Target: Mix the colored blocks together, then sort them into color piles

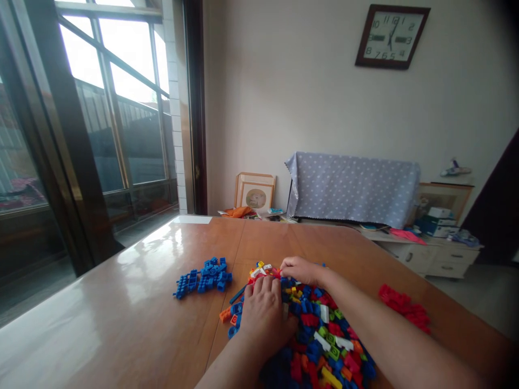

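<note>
A large heap of mixed toy building bricks [312, 319] in blue, red, white, green, yellow and orange lies at the near middle of the table. My left hand [265, 308] rests palm down over the heap's left side, fingers stretched forward and slightly apart. At the far edge of the heap is my right hand [302, 269], its fingers bent together beside some red and white bricks. Whatever those fingertips hold, if anything, is hidden. To the left sits a separate group of blue bricks [208, 275]. A group of red bricks [405, 308] lies beyond my right forearm.
The wooden table [141, 319] is glossy, with a white sheet [190, 220] at its far left edge. Behind it stand a cloth-covered object [352, 186], a leaning framed picture [255, 197] and a white cabinet [441, 256]. A clock [392, 37] hangs on the wall.
</note>
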Available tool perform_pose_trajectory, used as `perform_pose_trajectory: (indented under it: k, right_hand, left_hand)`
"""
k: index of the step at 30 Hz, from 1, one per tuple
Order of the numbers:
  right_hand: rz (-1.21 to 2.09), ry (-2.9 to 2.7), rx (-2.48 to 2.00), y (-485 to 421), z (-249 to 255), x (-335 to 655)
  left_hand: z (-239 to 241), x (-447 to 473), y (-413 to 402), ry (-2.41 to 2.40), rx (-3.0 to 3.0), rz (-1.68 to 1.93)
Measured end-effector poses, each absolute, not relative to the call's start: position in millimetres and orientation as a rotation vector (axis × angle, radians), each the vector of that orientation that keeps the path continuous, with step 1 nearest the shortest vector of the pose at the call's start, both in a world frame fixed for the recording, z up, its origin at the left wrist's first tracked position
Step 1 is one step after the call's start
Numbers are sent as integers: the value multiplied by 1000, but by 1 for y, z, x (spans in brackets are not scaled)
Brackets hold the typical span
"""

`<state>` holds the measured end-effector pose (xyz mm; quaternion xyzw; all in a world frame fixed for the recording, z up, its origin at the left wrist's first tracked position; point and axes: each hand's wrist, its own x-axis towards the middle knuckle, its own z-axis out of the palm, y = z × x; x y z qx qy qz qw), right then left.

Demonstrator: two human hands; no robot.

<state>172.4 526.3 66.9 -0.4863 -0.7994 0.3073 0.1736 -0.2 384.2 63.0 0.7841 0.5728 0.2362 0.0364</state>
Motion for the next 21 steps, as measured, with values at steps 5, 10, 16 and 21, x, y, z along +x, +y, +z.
perform_pose_trajectory:
  k: [5,10,16,21]
  right_hand:
    - [875,-2234,-1276,474,85,180]
    - [914,-2157,-1206,452,92,192]
    - [633,-1760,-1499,512,76,238]
    - [597,-1765,-1626,552,59,257]
  left_hand:
    - [66,-6,384,1780,2437,704]
    - [63,-9,385,1847,2414,715]
    - [59,-7,386,1842,2389,765]
    - [68,-5,382,1667,2439,819]
